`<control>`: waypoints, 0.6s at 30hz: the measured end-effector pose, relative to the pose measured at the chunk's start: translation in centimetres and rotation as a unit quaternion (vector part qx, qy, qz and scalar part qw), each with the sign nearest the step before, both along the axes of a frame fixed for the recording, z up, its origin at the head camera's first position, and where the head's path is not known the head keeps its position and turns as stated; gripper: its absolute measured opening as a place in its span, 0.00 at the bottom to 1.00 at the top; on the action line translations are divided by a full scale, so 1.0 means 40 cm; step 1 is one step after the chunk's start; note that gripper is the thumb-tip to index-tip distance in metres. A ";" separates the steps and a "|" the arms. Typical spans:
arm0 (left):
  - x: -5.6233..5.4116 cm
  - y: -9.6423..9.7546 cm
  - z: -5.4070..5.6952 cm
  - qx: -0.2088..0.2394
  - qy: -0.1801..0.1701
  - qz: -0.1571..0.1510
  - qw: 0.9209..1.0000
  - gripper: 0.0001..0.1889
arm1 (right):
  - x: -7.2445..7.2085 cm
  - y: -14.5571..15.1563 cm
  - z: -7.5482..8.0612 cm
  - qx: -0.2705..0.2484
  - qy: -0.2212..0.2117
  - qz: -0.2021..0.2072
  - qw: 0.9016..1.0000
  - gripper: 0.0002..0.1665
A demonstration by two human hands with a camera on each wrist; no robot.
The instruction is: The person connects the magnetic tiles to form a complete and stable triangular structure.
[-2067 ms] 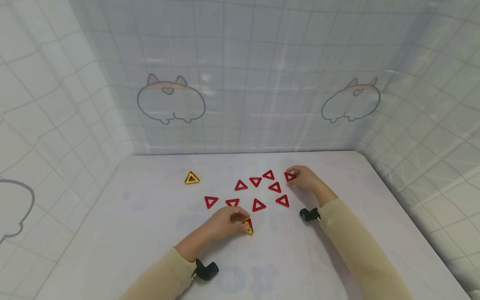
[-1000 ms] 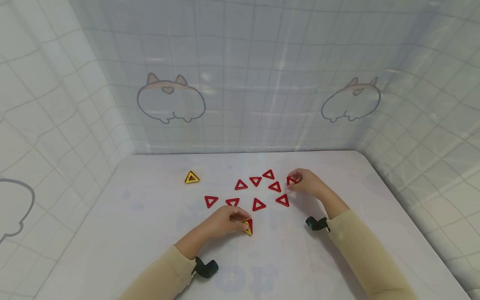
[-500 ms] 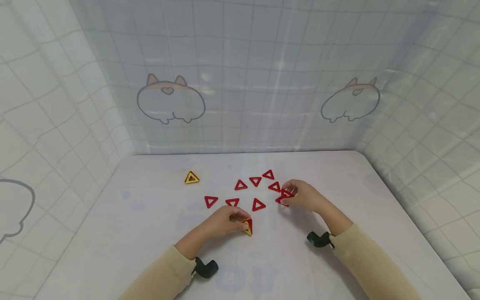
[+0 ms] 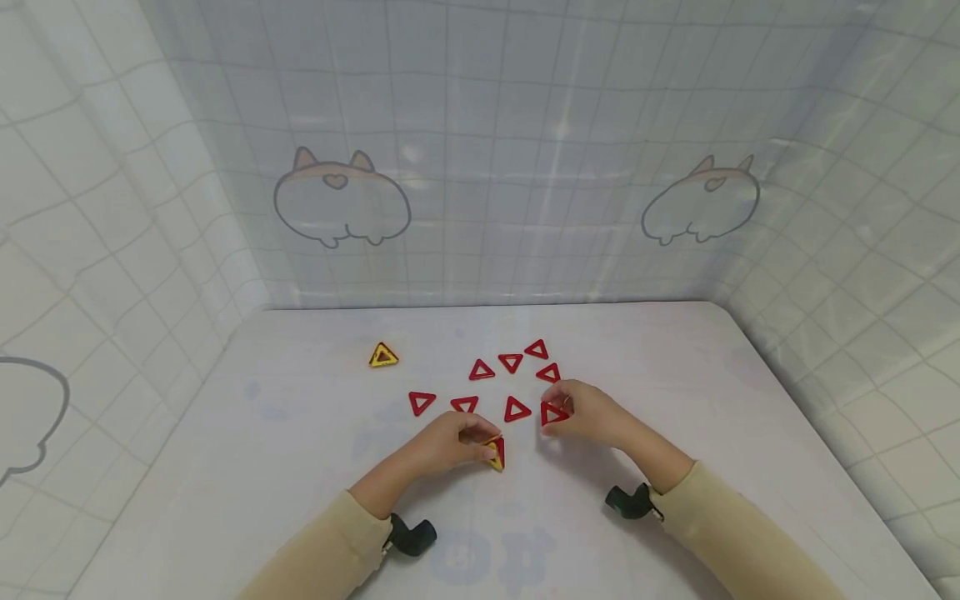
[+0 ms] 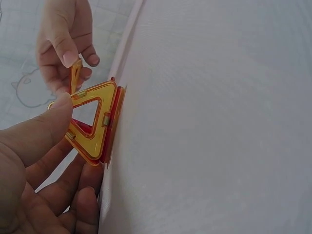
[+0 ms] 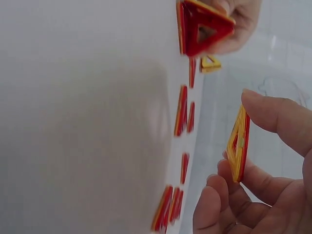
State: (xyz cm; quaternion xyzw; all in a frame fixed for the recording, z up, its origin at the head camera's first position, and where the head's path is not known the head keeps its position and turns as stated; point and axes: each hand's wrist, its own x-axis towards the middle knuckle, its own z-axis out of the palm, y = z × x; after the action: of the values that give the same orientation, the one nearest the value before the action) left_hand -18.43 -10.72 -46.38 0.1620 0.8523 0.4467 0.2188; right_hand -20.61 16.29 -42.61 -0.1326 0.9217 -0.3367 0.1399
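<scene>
In the head view my left hand (image 4: 450,446) holds a small assembly of triangular magnetic tiles (image 4: 496,454), yellow and red, standing on the table. The left wrist view shows its yellow upright face (image 5: 97,131), with my thumb at one edge and red tile edges behind. My right hand (image 4: 588,412) pinches a triangular magnetic tile (image 4: 545,414) between thumb and fingers, to the right of the assembly and apart from it. Edge-on in the right wrist view, that tile (image 6: 239,144) shows yellow and red. Whether it is one tile or two, I cannot tell.
Several red triangular tiles (image 4: 516,410) lie flat beyond my hands on the white table (image 4: 300,467). A yellow triangular piece (image 4: 383,356) sits at the back left. Fabric with a grid pattern (image 4: 487,208) encloses the table at the back and both sides.
My right hand has brought its tile from the back right toward the left hand, passing over a red tile that no longer shows. The left hand has stayed in place.
</scene>
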 end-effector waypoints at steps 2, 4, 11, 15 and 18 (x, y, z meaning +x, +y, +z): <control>0.001 -0.001 0.000 0.002 0.002 -0.003 1.000 0.16 | 0.007 -0.011 -0.001 0.003 -0.001 0.006 1.000 0.26; 0.001 -0.001 0.001 0.005 0.005 -0.006 1.000 0.16 | 0.013 -0.023 -0.005 0.005 -0.004 0.012 1.000 0.26; 0.001 0.000 0.000 0.007 0.004 -0.005 1.000 0.16 | 0.025 -0.052 -0.025 0.006 -0.009 0.052 0.999 0.24; 0.001 0.001 0.000 0.007 0.002 -0.003 1.000 0.16 | 0.030 -0.065 -0.035 0.004 -0.002 0.070 0.998 0.23; 0.000 0.000 -0.001 0.008 0.003 -0.004 1.000 0.16 | 0.033 -0.076 -0.040 0.009 -0.004 0.074 0.997 0.23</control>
State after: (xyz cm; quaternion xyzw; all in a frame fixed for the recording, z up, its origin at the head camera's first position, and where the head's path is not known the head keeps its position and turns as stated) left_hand -18.43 -10.71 -46.42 0.1691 0.8485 0.4522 0.2166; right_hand -19.30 13.26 -44.23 -0.1980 0.9119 -0.3174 0.1689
